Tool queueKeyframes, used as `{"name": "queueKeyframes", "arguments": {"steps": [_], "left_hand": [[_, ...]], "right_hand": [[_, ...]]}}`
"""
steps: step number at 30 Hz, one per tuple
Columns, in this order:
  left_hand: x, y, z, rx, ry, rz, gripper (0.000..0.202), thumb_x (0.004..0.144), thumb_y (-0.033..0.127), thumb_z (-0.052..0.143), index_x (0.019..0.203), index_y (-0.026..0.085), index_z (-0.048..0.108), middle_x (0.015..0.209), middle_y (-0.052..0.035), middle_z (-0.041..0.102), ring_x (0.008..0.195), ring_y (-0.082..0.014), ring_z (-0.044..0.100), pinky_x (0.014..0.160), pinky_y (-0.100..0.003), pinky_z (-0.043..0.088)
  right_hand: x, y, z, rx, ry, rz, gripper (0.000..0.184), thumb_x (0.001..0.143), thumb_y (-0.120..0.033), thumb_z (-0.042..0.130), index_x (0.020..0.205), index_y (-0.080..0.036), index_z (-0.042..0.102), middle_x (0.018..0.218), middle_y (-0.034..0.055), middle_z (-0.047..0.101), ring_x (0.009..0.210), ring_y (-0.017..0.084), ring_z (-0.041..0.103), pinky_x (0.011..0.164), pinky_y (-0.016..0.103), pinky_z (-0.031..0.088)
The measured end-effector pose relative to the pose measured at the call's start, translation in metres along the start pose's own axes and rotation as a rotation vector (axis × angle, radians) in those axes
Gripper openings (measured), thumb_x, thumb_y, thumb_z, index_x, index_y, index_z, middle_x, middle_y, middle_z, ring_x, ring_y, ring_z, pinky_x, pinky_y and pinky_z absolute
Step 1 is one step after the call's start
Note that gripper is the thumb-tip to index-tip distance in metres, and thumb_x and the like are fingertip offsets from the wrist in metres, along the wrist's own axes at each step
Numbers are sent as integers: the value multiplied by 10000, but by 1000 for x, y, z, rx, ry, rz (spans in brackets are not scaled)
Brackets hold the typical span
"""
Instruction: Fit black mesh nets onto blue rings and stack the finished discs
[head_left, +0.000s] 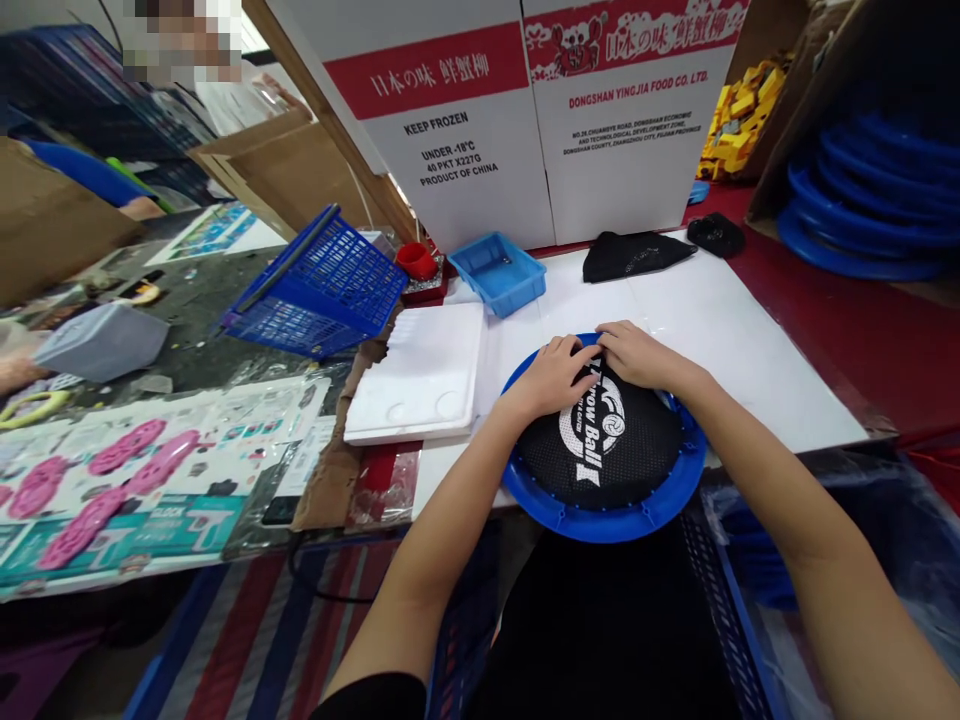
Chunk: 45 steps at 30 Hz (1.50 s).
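A round blue plastic ring (551,512) rests at the table's front edge, close to my body, with black mesh fabric (649,440) across it. White "Throw Ball" lettering is printed on the mesh. My left hand (559,376) is at the far left part of the rim, its fingers bent over the edge and its thumb on the mesh. Right beside it, my right hand (631,354) grips the far rim and the mesh edge with curled fingers. The fingertips of both hands nearly meet, and what lies beneath them is partly hidden.
Beyond the ring lie a blue tray (501,275), black fabric pieces (634,256) and a white foam slab (420,370). A blue basket (319,285) tilts at left. White cartons (480,130) stand behind. Blue rings (862,210) are stacked at right. Another person's hand (19,360) shows far left.
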<state>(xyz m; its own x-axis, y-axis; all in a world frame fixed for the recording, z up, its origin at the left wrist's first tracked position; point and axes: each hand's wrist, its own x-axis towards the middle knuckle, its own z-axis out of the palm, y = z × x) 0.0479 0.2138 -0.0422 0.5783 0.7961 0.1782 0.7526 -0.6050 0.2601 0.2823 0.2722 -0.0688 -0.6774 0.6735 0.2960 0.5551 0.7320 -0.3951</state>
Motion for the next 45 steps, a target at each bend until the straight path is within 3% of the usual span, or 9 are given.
{"name": "queueKeyframes", "arguments": {"steps": [4,9,16,21,25,29,34,39,45], "left_hand": [[-4,0,2,10,-8,-56,590,1075,498,520,1606,241,509,1389,-175,589,1264,-354,569,1127,-534,480],[-4,-1,3,28,-47,-111,642,1085,541,486,1636,211,480,1465,-197,583,1357,-384,547,1165,-579,455],[1,-2,3,-32,-35,25,607,1125,462,414,1660,176,413,1749,-151,388,1648,-305,308,1358,-514,242],[3,0,4,-64,-87,107,626,1124,466,408,1661,144,394,1705,-176,450,1592,-302,410,1312,-492,339],[4,2,2,-4,-83,97,603,1122,462,417,1641,157,439,1658,-184,491,1537,-321,462,1255,-496,403],[6,8,5,105,-66,-11,582,1126,398,407,1642,131,440,1636,-206,500,1532,-342,451,1228,-514,423],[10,9,5,190,-25,-250,565,1117,349,432,1615,85,471,1599,-241,517,1504,-370,466,1181,-513,468],[8,5,-11,240,20,-446,507,1115,400,459,1498,93,585,1469,-244,610,1392,-370,568,1044,-440,550],[-7,13,-35,286,1,-581,441,1115,495,461,1328,172,672,1052,-179,760,1019,-358,740,875,-432,549]], "right_hand": [[-7,9,-13,142,38,19,297,1008,-259,574,1272,-265,709,1463,117,658,1400,329,580,1217,604,471],[-15,3,-33,46,14,-38,253,1024,-291,594,1160,-244,802,1435,130,703,1343,355,633,1177,620,503],[-7,-9,-17,-108,11,-47,304,1004,-170,568,1222,-175,779,1368,181,728,1279,377,661,1117,603,550],[-5,1,-5,2,58,12,303,991,-159,556,1167,-181,802,1392,176,724,1317,379,647,1155,600,535],[-11,7,-19,61,63,23,279,1036,-259,542,1142,-230,798,1493,128,675,1418,348,590,1221,601,487],[-25,13,-51,77,143,72,228,1025,-354,598,1017,-230,788,1494,146,665,1430,366,573,1241,642,432],[-41,20,-72,119,79,120,393,990,-571,671,783,-254,775,1610,83,574,1526,406,467,1270,671,367],[-40,19,-66,110,-35,144,368,951,-637,713,1021,-297,838,1745,38,416,1626,422,317,1321,672,298],[-34,18,-55,43,-84,219,483,978,-616,678,1363,-334,751,1776,61,355,1633,434,306,1324,675,314]]}}
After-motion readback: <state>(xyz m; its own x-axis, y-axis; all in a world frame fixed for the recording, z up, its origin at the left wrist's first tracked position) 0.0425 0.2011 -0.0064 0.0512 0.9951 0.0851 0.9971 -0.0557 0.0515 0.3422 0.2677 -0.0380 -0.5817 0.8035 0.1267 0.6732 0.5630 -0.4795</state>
